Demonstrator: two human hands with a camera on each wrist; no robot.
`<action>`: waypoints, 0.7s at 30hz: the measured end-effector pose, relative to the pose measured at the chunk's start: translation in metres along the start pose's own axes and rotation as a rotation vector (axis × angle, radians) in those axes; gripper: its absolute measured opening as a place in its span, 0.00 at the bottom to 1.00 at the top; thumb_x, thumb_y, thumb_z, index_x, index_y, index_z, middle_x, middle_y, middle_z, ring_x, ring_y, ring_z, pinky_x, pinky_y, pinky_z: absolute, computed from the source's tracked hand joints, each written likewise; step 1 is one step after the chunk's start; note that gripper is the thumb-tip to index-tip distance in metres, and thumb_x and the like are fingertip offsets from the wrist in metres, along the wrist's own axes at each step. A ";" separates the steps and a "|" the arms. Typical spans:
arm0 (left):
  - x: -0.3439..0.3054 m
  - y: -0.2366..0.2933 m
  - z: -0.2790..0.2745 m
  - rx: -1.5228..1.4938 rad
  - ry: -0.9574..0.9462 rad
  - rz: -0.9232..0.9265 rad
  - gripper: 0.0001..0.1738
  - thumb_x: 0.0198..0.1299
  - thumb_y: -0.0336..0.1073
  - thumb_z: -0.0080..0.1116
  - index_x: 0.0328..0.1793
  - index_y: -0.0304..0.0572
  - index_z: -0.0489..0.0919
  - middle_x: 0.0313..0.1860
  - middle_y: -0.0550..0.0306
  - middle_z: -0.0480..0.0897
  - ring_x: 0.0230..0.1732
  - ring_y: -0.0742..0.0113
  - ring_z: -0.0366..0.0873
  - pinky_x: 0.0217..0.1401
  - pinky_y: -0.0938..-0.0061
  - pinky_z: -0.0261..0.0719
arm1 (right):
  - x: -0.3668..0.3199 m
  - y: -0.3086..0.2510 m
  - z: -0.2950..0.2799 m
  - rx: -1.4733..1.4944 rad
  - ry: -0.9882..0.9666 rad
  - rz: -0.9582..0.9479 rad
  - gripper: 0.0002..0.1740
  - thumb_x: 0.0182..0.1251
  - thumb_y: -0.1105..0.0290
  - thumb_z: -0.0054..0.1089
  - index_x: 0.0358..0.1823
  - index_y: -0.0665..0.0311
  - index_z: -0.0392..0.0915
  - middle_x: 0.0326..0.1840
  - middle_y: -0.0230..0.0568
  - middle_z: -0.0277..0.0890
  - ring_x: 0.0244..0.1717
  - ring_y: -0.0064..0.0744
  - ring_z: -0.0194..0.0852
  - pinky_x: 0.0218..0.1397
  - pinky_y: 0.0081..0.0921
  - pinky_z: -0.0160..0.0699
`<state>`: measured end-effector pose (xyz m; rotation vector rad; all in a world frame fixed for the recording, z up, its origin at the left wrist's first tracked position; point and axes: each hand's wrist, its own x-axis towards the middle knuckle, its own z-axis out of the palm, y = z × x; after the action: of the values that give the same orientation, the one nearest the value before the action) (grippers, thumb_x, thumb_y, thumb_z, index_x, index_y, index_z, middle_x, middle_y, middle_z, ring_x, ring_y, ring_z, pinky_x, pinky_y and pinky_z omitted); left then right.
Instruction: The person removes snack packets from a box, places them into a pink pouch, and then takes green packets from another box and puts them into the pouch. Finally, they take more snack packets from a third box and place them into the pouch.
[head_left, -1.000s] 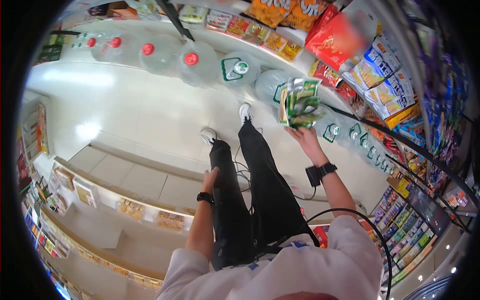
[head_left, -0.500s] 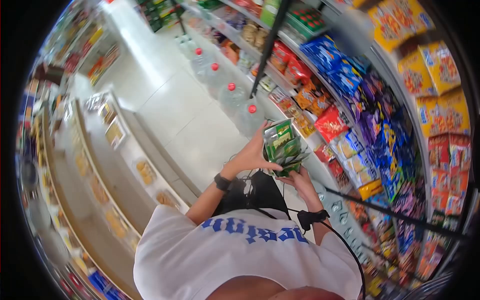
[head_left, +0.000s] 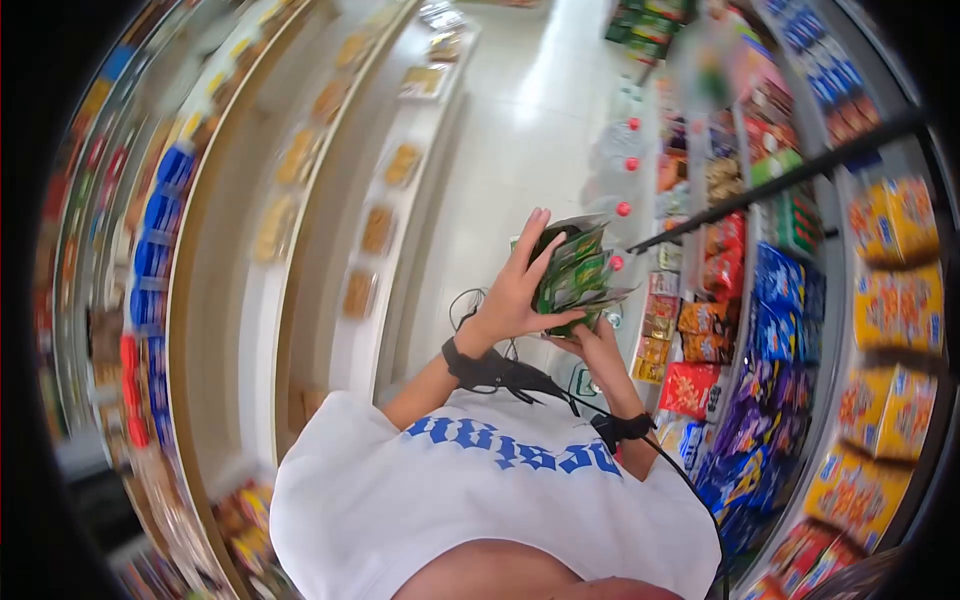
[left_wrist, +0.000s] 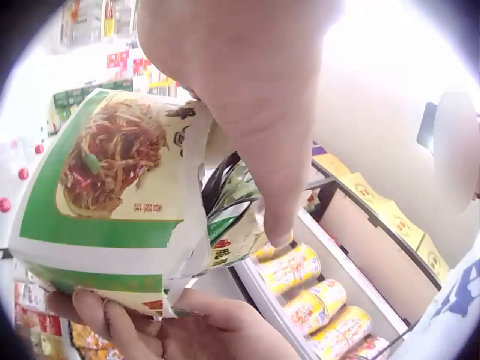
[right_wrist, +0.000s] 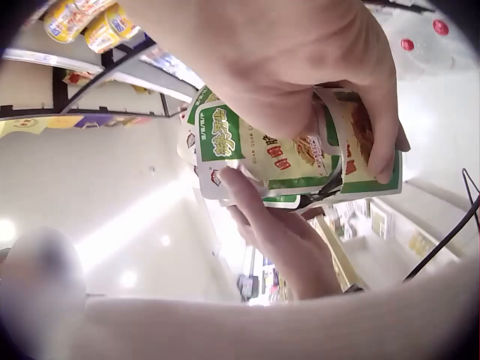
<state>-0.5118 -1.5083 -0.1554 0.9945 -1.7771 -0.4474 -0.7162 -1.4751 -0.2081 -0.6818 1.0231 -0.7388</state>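
A thick bunch of green-and-white snack packets [head_left: 575,272] is held up in front of my shirt, between both hands. In the left wrist view, the nearest packet [left_wrist: 105,172] carries a picture of shredded food. My left hand [head_left: 505,300] is along the bunch's left side, its fingers pointing up; the right wrist view shows its thumb [right_wrist: 244,195] across the front of a packet. From below, my right hand [head_left: 600,355] grips the bunch, its fingers [left_wrist: 112,322] curled around the bottom edge in the left wrist view.
Shelves of bagged snacks [head_left: 785,300] run along the right, with yellow packs [head_left: 898,310] at the far right. Large clear bottles with red caps [head_left: 610,180] line the floor. A shelf to the left bears trays of food [head_left: 378,230]. A black cable [head_left: 540,385] hangs between my wrists.
My left hand has come up from beside my leg to the packets, which the right hand held alone at first. The bunch has come nearer my body, and the head view has turned along the aisle.
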 end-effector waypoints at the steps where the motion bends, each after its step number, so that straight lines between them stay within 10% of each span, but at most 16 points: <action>1: -0.011 0.009 -0.011 0.085 0.021 -0.007 0.57 0.47 0.49 0.83 0.81 0.39 0.66 0.84 0.31 0.53 0.85 0.30 0.50 0.82 0.48 0.59 | -0.001 0.000 0.007 -0.015 -0.060 0.019 0.23 0.76 0.81 0.42 0.70 0.77 0.59 0.67 0.56 0.71 0.61 0.50 0.81 0.64 0.41 0.90; 10: -0.139 0.081 -0.091 0.427 0.196 -0.031 0.45 0.51 0.39 0.80 0.77 0.47 0.71 0.75 0.41 0.73 0.75 0.34 0.69 0.77 0.44 0.68 | -0.022 0.031 0.102 -0.247 -0.431 0.178 0.20 0.76 0.80 0.46 0.68 0.76 0.63 0.62 0.53 0.75 0.57 0.46 0.84 0.61 0.40 0.92; 15: -0.233 0.134 -0.126 0.552 0.471 -0.278 0.65 0.45 0.46 0.84 0.85 0.40 0.53 0.73 0.46 0.77 0.63 0.42 0.80 0.64 0.56 0.77 | -0.026 0.095 0.146 -0.519 -0.763 0.181 0.20 0.79 0.73 0.52 0.68 0.72 0.65 0.63 0.48 0.76 0.59 0.39 0.82 0.62 0.37 0.88; 21: -0.346 0.219 -0.174 0.799 0.769 -0.336 0.61 0.41 0.52 0.85 0.80 0.38 0.64 0.69 0.49 0.80 0.54 0.51 0.82 0.57 0.63 0.75 | -0.108 0.168 0.245 -0.623 -0.985 0.204 0.20 0.77 0.76 0.53 0.67 0.73 0.67 0.62 0.51 0.77 0.58 0.42 0.84 0.64 0.41 0.88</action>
<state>-0.3955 -1.0793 -0.1349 1.7364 -1.0558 0.4642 -0.4908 -1.2542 -0.1977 -1.2792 0.3642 0.1597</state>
